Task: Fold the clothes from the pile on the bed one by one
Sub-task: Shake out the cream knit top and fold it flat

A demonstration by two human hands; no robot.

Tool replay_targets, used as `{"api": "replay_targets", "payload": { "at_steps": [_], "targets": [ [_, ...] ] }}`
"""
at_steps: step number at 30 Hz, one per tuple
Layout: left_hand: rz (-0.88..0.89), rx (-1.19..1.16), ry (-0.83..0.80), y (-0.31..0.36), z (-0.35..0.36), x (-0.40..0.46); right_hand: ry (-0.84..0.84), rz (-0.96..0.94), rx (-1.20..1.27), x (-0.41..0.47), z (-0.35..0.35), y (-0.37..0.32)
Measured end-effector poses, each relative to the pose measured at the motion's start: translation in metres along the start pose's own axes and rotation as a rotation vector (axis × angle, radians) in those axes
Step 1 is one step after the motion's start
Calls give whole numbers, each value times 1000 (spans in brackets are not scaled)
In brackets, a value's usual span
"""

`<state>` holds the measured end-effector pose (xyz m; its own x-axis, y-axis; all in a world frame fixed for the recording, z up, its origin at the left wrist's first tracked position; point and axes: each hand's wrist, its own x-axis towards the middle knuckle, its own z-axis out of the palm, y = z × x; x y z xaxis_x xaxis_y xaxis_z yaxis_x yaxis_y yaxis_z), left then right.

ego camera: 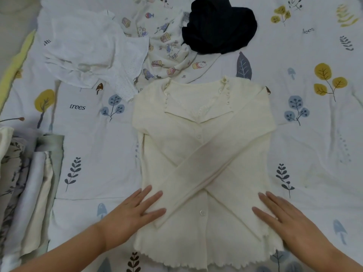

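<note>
Cream knit fills the middle of the bed (294, 134): one cardigan (204, 138) lies flat on the printed sheet, buttoned front up, its two sleeves folded in and crossed over the chest in an X.

Far to the left of the left hand (135, 211), at the bed's edge, sits one stack of folded clothes (25, 185) in grey, pale and floral cloth, well apart from the cardigan. Beyond that hand, toward the head of the bed, the unfolded pile holds three pieces: a white dotted garment (92, 54) on the left, a cartoon-print cloth (167, 46) in the middle and partly under its neighbours, and a crumpled dark garment (220, 26) on the right. The print cloth's near edge comes up to the cardigan's collar; nothing lies between the hands and the cardigan.

The left hand's grip is fully open: fingers straight and spread, palm down, pressing on the cuff end of the sleeve at the cardigan's lower left side. It holds nothing. The right hand (284, 218) mirrors it, flat, fingers straight and close together, resting on the other cuff at the lower right side, just above the scalloped hem. Between the two hands runs the button band, with two buttons showing below the crossing.
</note>
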<state>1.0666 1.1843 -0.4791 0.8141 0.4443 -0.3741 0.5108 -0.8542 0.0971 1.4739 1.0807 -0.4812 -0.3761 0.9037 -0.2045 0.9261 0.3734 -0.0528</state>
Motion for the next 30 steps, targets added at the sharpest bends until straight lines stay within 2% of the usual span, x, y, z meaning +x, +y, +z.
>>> {"api": "replay_targets", "payload": {
  "at_steps": [4, 5, 7, 9, 11, 14, 18, 21, 24, 27, 30],
  "targets": [
    [-77, -185, 122, -1, -4, 3, -33, 122, 228, 13, -11, -6],
    [-111, -324, 163, -2, -9, 5, -18, 153, 311, 18, -16, -5],
    [-249, -758, 308, -10, -22, 13, 31, 256, 557, 30, -29, -4],
    [-440, -1152, 318, -24, -43, 26, 111, 421, 753, 43, -42, -1],
    [-562, -1344, 335, -43, -61, 41, 159, 558, 898, 59, -53, 7],
    [-681, -1350, 464, -70, -84, 65, 282, 668, 1007, 91, -71, 27],
    [-729, -1304, 599, -105, -116, 99, 422, 742, 1064, 138, -91, 58],
    [-734, -1247, 659, -129, -134, 125, 455, 778, 1128, 176, -105, 76],
    [-878, -1178, 722, -146, -129, 149, 464, 847, 1230, 211, -102, 91],
    [-1128, -1125, 584, -151, -106, 167, 299, 1000, 1167, 227, -83, 98],
    [-1215, -1078, 473, -146, -87, 173, 221, 1060, 1047, 229, -65, 99]
  ]
}}
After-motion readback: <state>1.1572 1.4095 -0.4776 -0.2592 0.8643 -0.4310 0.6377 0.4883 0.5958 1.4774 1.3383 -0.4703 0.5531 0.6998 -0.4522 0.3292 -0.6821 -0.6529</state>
